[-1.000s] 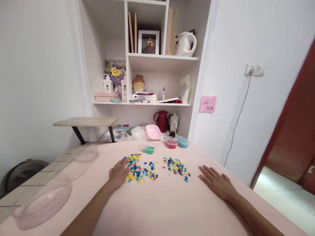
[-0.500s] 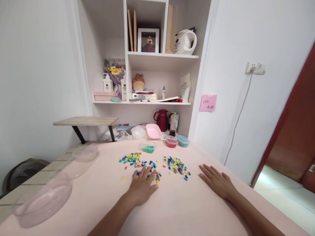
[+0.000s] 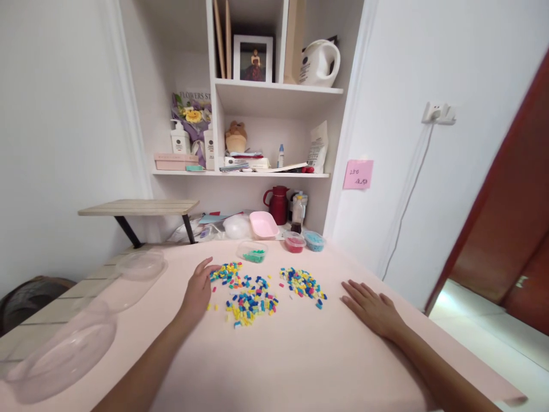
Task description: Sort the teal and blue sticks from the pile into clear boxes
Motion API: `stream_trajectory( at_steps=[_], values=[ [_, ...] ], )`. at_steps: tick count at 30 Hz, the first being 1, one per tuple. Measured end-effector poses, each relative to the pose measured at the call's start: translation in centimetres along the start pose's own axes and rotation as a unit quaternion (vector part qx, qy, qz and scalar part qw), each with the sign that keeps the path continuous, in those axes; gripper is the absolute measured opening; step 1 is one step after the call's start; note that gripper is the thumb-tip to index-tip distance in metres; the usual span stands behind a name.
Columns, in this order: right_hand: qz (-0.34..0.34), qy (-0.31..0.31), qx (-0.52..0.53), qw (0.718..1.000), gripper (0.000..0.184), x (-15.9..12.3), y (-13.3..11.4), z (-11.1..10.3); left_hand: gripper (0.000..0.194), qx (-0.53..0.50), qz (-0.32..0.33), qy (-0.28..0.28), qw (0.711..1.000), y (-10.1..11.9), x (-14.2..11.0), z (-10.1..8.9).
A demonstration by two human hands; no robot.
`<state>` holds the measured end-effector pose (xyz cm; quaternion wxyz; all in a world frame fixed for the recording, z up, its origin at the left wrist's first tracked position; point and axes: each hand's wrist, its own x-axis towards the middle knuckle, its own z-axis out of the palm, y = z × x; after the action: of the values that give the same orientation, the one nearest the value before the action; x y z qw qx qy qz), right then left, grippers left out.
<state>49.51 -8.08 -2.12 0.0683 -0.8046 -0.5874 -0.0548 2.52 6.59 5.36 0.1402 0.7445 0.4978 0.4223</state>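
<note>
Small plastic pieces in blue, yellow, teal and pink lie in loose piles on the pink tabletop [image 3: 274, 366]. My left hand [image 3: 198, 292] is at the left edge of the back-left pile [image 3: 231, 272], its slightly bent fingers reaching over the pieces. Nothing shows in its grasp. Just right of that hand spreads the front pile [image 3: 253, 306], with a few strays beside it. A third pile [image 3: 302, 283] sits farther right. Palm down, my right hand [image 3: 371, 309] rests flat on the table, fingers spread, to the right of that pile and apart from it.
Behind the piles stand clear tubs of green pieces [image 3: 254, 255], red pieces [image 3: 294, 245] and blue pieces [image 3: 315, 242], plus a pink tray [image 3: 263, 225]. Clear plastic dishes [image 3: 64, 355] line the left side. A small wooden stand [image 3: 139, 208] and a red jug [image 3: 278, 205] are at the back.
My left hand has moved left and back from the front pile to the back-left pile. The front pile is uncovered and spread nearer. My right hand stays flat; the view has shifted slightly.
</note>
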Motion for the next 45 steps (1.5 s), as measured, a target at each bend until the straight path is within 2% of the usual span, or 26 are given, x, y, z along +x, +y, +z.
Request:
stream_trajectory(
  at_steps=[3,7,12,14,17,19,20,22,24,26,28,31,33,36,38,41,43,45],
  values=[
    [-0.004,0.002,0.002,1.000,0.064,0.0,0.1,0.2,0.044,0.036,-0.024,0.002,0.999,0.2,0.7,-0.2],
    [-0.010,0.006,0.040,0.999,0.063,0.1,0.5,0.3,0.044,0.084,-0.088,-0.001,0.993,-0.2,2.0,0.1],
    [-0.024,0.002,0.174,0.984,0.060,0.8,3.0,0.1,0.043,0.114,-0.173,-0.020,0.978,-1.4,2.6,1.1],
    [-0.026,0.018,0.221,0.975,0.060,1.3,4.2,-0.9,0.042,0.121,-0.194,-0.032,0.973,-1.7,2.7,1.7],
    [0.039,0.100,0.237,0.966,0.058,2.3,4.2,-4.1,0.043,0.128,-0.204,-0.040,0.970,-1.7,3.1,2.5],
    [0.062,0.155,0.264,0.950,0.056,2.9,2.0,-7.0,0.044,0.132,-0.203,-0.041,0.969,-1.7,3.3,3.0],
    [0.063,0.161,0.289,0.942,0.055,3.2,0.2,-8.4,0.043,0.134,-0.202,-0.042,0.969,-1.6,3.3,3.2],
    [0.010,0.116,0.359,0.926,0.054,3.6,-4.4,-10.4,0.043,0.137,-0.196,-0.045,0.970,-1.6,3.3,3.5],
    [-0.080,0.040,0.415,0.905,0.050,3.8,-9.9,-11.2,0.045,0.138,-0.186,-0.048,0.972,-1.6,3.0,3.8],
    [-0.178,-0.011,0.427,0.887,0.044,4.0,-15.3,-10.9,0.047,0.141,-0.173,-0.053,0.973,-1.7,2.8,4.0],
    [-0.259,-0.029,0.420,0.869,0.037,4.4,-20.2,-9.8,0.049,0.153,-0.163,-0.059,0.973,-1.8,2.6,4.1],
    [-0.322,-0.030,0.385,0.864,0.034,5.8,-26.1,-7.5,0.052,0.183,-0.155,-0.066,0.969,-1.8,2.5,4.3],
    [-0.327,-0.035,0.346,0.879,0.039,7.0,-29.1,-6.0,0.054,0.198,-0.146,-0.076,0.966,-1.7,2.4,4.4],
    [-0.300,-0.033,0.258,0.918,0.052,8.6,-32.1,-4.0,0.057,0.213,-0.123,-0.102,0.964,-1.5,2.2,4.5],
    [-0.301,-0.024,0.235,0.924,0.054,9.2,-33.0,-3.0,0.059,0.214,-0.109,-0.113,0.964,-1.5,2.1,4.6],
    [-0.322,-0.017,0.316,0.893,0.041,9.7,-32.6,-2.2,0.059,0.202,-0.110,-0.111,0.967,-1.5,2.1,4.7],
    [-0.293,0.000,0.395,0.871,0.038,10.0,-31.6,-2.1,0.059,0.192,-0.113,-0.107,0.969,-1.6,2.2,4.8],
    [-0.245,0.029,0.427,0.870,0.036,10.2,-30.5,-2.0,0.060,0.184,-0.113,-0.104,0.971,-1.6,2.3,4.9]
  ],
)
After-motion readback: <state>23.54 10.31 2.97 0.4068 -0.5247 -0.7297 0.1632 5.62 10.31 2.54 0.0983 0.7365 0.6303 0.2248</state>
